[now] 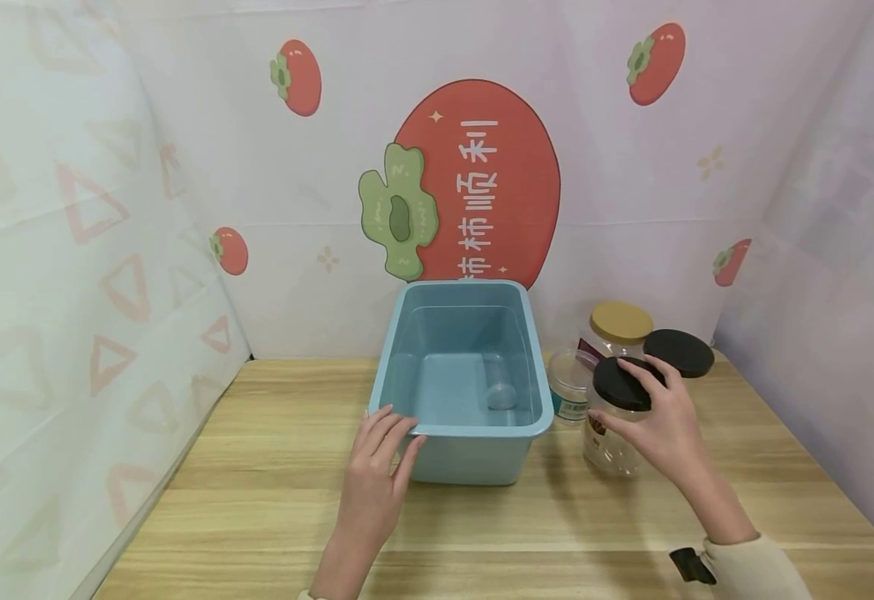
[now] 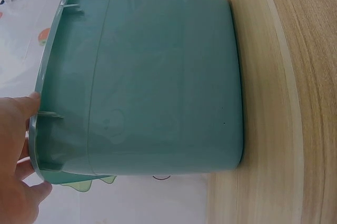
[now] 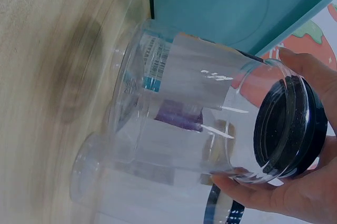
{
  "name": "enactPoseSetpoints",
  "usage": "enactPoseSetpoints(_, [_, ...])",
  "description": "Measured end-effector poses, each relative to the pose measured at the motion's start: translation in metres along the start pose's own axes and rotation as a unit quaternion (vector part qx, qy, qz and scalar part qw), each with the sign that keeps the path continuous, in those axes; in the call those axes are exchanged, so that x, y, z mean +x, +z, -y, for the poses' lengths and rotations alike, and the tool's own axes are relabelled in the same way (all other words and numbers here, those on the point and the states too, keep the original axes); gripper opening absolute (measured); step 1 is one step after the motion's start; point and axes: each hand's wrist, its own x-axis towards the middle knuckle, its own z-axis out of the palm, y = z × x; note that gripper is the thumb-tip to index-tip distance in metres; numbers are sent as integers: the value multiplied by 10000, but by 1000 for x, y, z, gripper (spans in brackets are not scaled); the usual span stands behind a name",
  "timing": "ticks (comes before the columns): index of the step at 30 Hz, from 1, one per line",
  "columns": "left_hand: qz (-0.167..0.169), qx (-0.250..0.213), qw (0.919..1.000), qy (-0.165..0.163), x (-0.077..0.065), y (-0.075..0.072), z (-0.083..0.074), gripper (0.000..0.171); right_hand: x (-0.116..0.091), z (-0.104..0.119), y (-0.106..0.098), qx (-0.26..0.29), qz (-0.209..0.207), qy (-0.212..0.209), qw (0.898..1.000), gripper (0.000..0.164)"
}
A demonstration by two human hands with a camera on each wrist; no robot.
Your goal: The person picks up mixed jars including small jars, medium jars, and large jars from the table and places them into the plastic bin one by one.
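A light blue plastic bin (image 1: 474, 431) stands mid-table, with a clear cylindrical container (image 1: 500, 393) lying inside it near the right wall. My left hand (image 1: 377, 471) holds the bin's near left corner, fingers over the rim (image 2: 38, 110) and thumb at the front. To the right of the bin, my right hand (image 1: 665, 421) grips a clear plastic jar (image 1: 611, 450) around its black lid (image 3: 310, 129). The jar looks roughly upright. Whether its base touches the table cannot be told.
Behind the held jar are a small clear jar with a teal label (image 1: 570, 408), a gold-lidded jar (image 1: 621, 322) and another black-lidded jar (image 1: 678, 353). Patterned cloth (image 1: 317, 292) hangs at the back and sides of the wooden table (image 1: 272, 500).
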Motion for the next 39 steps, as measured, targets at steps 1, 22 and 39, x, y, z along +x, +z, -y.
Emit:
enactPoseSetpoints(1, [0,1,10000,3,0,0,0,26,0,0,-1,-24,36,-4,10000,76])
enactPoseSetpoints(22, [38,125,9998,171,0,-3,1,24,12,8,-15,-323,480,-203,9981,76])
enactPoseSetpoints(39, [-112,346,9975,606,3,-2,5,50,20,14,-24,-421,756,-355,9956,78])
